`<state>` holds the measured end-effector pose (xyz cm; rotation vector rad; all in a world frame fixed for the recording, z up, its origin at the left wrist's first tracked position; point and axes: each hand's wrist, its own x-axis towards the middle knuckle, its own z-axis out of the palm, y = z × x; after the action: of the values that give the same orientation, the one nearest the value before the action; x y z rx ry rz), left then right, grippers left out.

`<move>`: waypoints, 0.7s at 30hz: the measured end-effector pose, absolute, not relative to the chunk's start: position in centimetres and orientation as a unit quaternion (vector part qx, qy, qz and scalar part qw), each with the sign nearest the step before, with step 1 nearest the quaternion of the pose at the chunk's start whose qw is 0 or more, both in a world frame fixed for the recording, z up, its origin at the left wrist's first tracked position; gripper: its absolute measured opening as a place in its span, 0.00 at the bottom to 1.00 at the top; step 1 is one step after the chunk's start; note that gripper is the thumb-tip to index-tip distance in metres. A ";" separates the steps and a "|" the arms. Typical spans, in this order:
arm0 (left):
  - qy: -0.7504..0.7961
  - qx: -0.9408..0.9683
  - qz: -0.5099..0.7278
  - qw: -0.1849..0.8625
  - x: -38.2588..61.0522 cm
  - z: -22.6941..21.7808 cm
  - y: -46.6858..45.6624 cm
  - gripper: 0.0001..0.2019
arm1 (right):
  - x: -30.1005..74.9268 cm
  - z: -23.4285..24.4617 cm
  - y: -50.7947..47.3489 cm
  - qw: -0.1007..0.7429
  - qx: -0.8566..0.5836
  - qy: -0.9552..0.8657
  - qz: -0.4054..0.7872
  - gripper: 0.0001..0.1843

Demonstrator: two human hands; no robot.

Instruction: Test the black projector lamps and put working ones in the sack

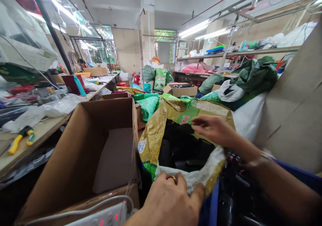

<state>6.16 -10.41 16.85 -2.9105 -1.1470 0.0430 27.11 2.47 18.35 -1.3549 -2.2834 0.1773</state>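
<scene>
Grip status?

Left grip (168, 199) closed, fist-like, around the rolled white liner at the near rim of a gold-and-green woven plastic sack (153, 142). Gold ring (171, 178) on one finger. Right grip (213, 128) partly curled, pinching the sack's far rim; silver-toned bracelet (261, 157) on the wrist.

Sack position?

Mouth spread wide, held between both grips. Open brown cardboard box (75, 152) on its left, blue-rimmed bin (297, 172) on its right. Black items (181, 145) inside; exact shapes too dark to tell.

Around the box?

Pale sheet (113, 159) lies in its base. White power strip (108, 216) with red lights sits at its near edge.

Further out?

Pale wooden counter (42, 132) on the left, yellow-and-green-handled pliers (20, 140) lying on it. Stuffed green sacks (148, 107) and a smaller cardboard box (181, 91) ahead. Long shelf (238, 53) with bags along the right wall.
</scene>
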 end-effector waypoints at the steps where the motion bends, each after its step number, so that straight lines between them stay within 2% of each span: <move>1: -0.374 -0.927 0.017 0.000 6.0 16.8 -10.4 0.21 | 25.2 17.6 4.6 0.192 -0.488 -0.849 0.069 0.14; 3: -0.388 -0.922 0.016 -0.006 5.6 16.8 -10.5 0.23 | 22.0 15.4 8.2 0.143 -0.500 -0.851 0.066 0.19; 6: -0.388 -0.921 -0.002 -0.029 4.7 16.4 -10.4 0.27 | 20.0 11.9 11.3 0.107 -0.530 -0.839 0.060 0.09; 9: -0.407 -0.908 -0.030 -0.093 3.8 15.7 -10.4 0.38 | 20.9 10.5 11.9 0.117 -0.554 -0.823 0.043 0.06; 11: -0.436 -0.884 -0.068 -0.155 3.2 15.6 -10.4 0.42 | 22.1 11.0 11.5 0.148 -0.558 -0.816 0.029 0.05; 16: -0.485 -0.805 -0.167 -0.298 1.6 16.5 -10.6 0.31 | 24.5 14.4 9.8 0.231 -0.528 -0.816 0.043 0.03; 19: -0.484 -0.797 -0.162 -0.324 1.1 16.9 -10.8 0.28 | 25.1 16.0 9.8 0.290 -0.523 -0.799 0.055 0.06; 21: -0.480 -0.800 -0.151 -0.328 1.0 16.8 -11.1 0.28 | 25.0 17.1 10.1 0.362 -0.534 -0.763 0.044 0.07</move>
<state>1.03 -11.06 16.77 -3.2252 -1.9339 -0.6095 25.02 10.10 17.10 -1.3758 -1.9645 0.1134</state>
